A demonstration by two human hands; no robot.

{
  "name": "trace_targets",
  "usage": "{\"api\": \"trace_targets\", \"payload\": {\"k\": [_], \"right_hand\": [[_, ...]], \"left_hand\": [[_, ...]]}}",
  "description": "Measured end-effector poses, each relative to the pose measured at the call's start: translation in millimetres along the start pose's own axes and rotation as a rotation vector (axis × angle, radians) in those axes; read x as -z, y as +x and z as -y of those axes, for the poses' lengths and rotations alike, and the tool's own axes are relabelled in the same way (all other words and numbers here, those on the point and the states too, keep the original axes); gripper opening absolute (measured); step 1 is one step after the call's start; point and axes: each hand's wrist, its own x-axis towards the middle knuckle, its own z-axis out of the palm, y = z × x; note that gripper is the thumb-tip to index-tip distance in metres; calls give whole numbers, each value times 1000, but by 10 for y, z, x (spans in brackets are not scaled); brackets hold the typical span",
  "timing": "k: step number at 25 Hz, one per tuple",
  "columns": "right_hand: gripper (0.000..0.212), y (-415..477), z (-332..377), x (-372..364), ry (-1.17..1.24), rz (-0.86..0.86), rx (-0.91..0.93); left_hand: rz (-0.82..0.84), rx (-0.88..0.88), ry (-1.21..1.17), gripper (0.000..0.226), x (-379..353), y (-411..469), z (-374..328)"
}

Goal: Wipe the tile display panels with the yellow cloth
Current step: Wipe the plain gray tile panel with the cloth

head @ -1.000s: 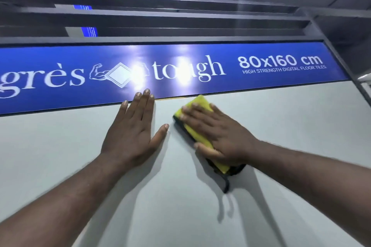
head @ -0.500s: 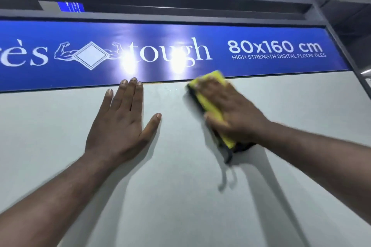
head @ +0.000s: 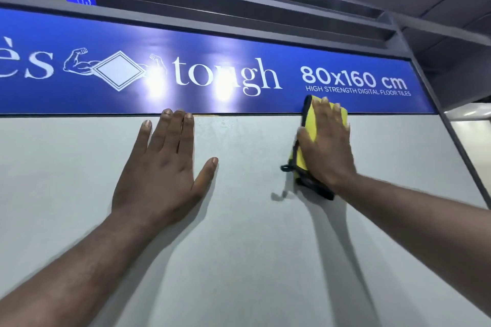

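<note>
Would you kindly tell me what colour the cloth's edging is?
Black trim on the yellow cloth; head view.

yellow cloth (head: 309,125) half hidden, sign (head: 239,46) cropped left

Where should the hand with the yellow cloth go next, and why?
Probably a short slide right along the top of the tile panel. The right hand presses the yellow cloth flat at the blue banner's lower edge, and a strip of panel lies between the cloth and the grey frame post.
</note>
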Motion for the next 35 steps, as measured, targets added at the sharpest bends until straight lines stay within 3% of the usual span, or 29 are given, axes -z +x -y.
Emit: {"api": "trace_targets", "payload": {"k": [1, 4, 5, 6, 7, 9, 10, 11, 12, 15, 17, 20, 21, 22, 24, 25, 26, 27, 29, 30, 31, 34, 35], "right_hand": [[77, -89, 120, -62, -32, -4, 31], [76, -468, 80, -19, -135, 197, 725], [75, -484, -12, 83, -161, 253, 840], [75, -436, -107, 143, -173, 261, 816], [76, -360, -204, 155, -168, 215, 669], [77, -167, -276, 154, -52, 83, 205], [76, -110, -252, 133, -18, 54, 74], [77, -106, -205, 106, -31, 55, 79], [77, -134, -188, 97, -54, 77, 207], [76, -264, -385, 181, -135, 233, 782], [76, -85, -614, 246, -134, 183, 729], [77, 256, -727, 260, -34, 38, 157], [77, 265, -701, 231, -34, 14, 146], [78, 217, -700, 197, -45, 21, 292], [78, 46, -840, 225, -137, 142, 790], [78, 61, -953, 319, -168, 196, 945], [78, 130, -1058, 404, -164, 195, 966], [77, 234, -1189, 424, -145, 142, 857], [76, 421, -1355, 464, -37, 48, 340], [76, 451, -1399, 474, -19, 37, 188], [77, 422, -1440, 472, -39, 28, 220], [77, 297, -1743, 568, -132, 165, 825], [76, 341, -1853, 655, -137, 180, 890]], "left_hand": [[1, -2, 0, 90, -5, 6, 0], [5, 5, -3, 91, -3, 1, -6], [15, 6, -6, 92, 2, 4, -13], [30, 8, -8, 92, 12, 9, -15], [45, 7, -8, 92, 21, 8, -16], [48, 3, -11, 93, 32, 15, -4], [43, 3, -14, 92, 32, 15, 1], [44, 4, -15, 92, 39, 20, 3], [50, 4, -16, 92, 43, 22, 0], [71, 33, -27, 92, 79, 22, -39], [106, 82, -50, 95, 116, 78, -117], [125, 84, -59, 95, 114, 214, -355], [125, 52, -63, 95, 94, 275, -480], [132, 26, -70, 95, 73, 347, -626], [171, 31, -87, 99, 38, 506, -927], [181, 41, -96, 101, 20, 584, -1056], [183, 42, -106, 102, 2, 647, -1172], [185, 39, -117, 103, -11, 708, -1304], [200, 35, -136, 104, -31, 801, -1549], [211, 31, -139, 104, -36, 843, -1676], [216, 22, -139, 104, -50, 891, -1801], [181, 1, -125, 100, -126, 980, -2105], [156, 0, -111, 99, -153, 982, -2162]]}}
